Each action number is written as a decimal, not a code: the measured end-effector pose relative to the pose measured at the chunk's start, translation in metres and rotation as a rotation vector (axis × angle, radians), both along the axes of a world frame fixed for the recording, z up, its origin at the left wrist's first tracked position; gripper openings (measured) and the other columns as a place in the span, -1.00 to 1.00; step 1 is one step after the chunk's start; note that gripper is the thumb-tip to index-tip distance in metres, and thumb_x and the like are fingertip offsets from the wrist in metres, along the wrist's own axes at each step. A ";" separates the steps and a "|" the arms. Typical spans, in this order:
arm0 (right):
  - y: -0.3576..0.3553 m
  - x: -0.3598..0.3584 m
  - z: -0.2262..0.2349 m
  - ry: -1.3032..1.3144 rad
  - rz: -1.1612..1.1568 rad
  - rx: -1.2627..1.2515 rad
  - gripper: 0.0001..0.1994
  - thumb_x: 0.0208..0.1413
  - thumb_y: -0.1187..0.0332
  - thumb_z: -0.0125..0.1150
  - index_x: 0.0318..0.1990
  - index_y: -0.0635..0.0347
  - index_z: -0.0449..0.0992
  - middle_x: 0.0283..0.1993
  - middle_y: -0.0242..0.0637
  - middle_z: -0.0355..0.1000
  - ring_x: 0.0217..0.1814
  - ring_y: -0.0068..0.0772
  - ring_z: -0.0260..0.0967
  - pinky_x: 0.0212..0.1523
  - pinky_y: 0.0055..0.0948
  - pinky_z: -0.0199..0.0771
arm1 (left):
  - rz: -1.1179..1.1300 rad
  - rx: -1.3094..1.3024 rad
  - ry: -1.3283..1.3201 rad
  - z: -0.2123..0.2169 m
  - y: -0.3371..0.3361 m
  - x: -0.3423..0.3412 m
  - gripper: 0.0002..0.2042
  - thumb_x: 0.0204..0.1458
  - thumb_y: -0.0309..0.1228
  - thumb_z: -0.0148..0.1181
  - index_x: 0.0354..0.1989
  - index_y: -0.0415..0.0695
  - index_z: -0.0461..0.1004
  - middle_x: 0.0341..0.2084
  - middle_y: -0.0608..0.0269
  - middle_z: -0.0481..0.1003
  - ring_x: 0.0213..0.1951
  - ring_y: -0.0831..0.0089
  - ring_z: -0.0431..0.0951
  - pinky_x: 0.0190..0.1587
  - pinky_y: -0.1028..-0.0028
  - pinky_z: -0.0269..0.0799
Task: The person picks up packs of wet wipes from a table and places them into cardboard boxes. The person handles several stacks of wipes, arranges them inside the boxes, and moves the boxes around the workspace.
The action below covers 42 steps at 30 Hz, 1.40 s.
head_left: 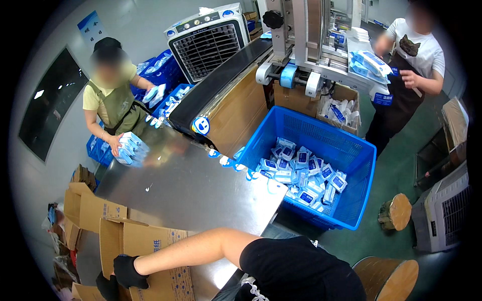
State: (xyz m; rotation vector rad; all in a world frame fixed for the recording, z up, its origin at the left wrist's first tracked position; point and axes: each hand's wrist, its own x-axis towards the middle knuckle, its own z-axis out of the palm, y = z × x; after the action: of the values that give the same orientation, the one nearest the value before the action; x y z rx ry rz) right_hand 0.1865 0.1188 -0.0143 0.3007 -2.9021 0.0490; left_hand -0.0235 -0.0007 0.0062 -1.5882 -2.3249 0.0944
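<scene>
The open carton (145, 242) lies at the frame's lower left, on the steel table (201, 178). The right hand (130, 272) rests against it, fingers bent; the left hand (107, 287) is partly cut off. Whether either grips, I cannot tell. Judged step: setting up the carton; next calls for steadying its flaps.

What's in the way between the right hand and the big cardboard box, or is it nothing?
Nothing visible is in the way: the black-gloved right hand is right at the cardboard box, apparently touching it. The left hand is beside the right one, not blocking it.
</scene>
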 end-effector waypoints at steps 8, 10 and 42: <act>-0.001 0.002 0.002 -0.006 0.005 0.021 -0.48 -0.40 -0.04 0.45 -0.11 -0.35 0.63 0.38 -0.34 0.19 0.04 -0.25 0.47 -0.17 -0.27 0.43 | 0.122 -0.083 0.003 0.002 0.000 -0.001 -0.37 -0.03 0.06 0.14 -0.16 -0.42 0.51 -0.28 -0.30 0.54 -0.18 -0.12 0.56 -0.09 0.10 0.45; 0.001 -0.001 0.000 -0.013 0.002 0.014 -0.48 -0.41 -0.04 0.45 -0.12 -0.34 0.63 0.37 -0.34 0.20 0.02 -0.24 0.48 -0.18 -0.27 0.42 | 0.142 -0.091 -0.012 0.005 0.003 0.006 -0.38 -0.04 0.05 0.14 -0.15 -0.42 0.51 -0.26 -0.30 0.54 -0.16 -0.12 0.56 -0.07 0.11 0.45; 0.001 0.000 -0.003 0.019 0.026 -0.024 -0.46 -0.45 0.00 0.47 -0.12 -0.26 0.64 0.35 -0.31 0.23 -0.01 -0.21 0.49 -0.19 -0.26 0.44 | 0.043 0.033 -0.050 -0.003 0.000 -0.001 -0.46 -0.08 -0.06 0.17 -0.15 -0.37 0.53 -0.29 -0.25 0.56 -0.19 -0.11 0.57 -0.09 0.15 0.47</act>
State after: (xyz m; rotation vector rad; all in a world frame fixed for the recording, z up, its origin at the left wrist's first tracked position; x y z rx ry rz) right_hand 0.1861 0.1199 -0.0168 0.3333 -2.8764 0.0841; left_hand -0.0246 -0.0003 0.0031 -1.5420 -2.3865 0.0256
